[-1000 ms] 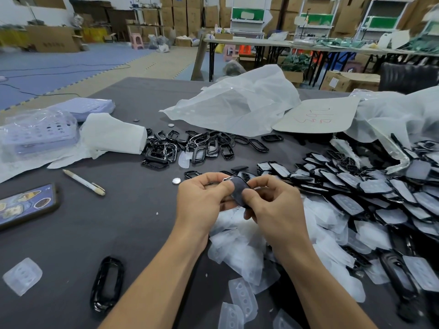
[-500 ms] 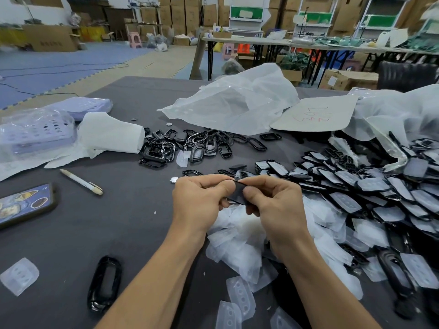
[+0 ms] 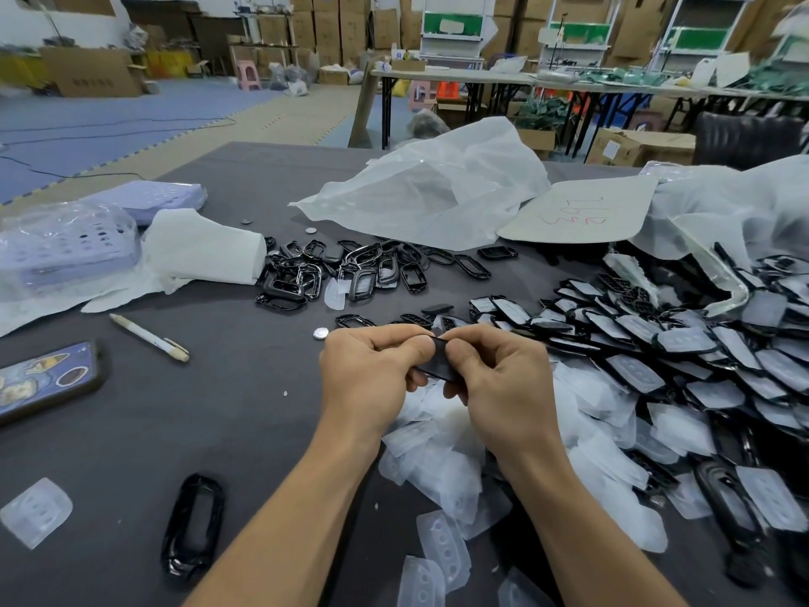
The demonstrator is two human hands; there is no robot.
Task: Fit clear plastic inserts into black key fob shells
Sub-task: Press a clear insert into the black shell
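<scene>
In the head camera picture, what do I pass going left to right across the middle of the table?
Phone, pen, silver disc, left hand, black key fob shell, right hand, pile of fitted shells.

Lighting is even, diffuse and moderately bright, with the source out of view. Only soft, faint shadows lie on the dark surface (image 3: 227, 422) beneath the forearms (image 3: 306, 497), and there is a mild sheen on the crumpled plastic bag (image 3: 437, 190) and on the glossy black frame (image 3: 192, 525) at lower left. The black shell (image 3: 437, 363) at centre is sharp, the far shelves (image 3: 451, 28) and the right edge are soft and smeared, and wide-angle distortion bows straight lines toward the borders.
</scene>
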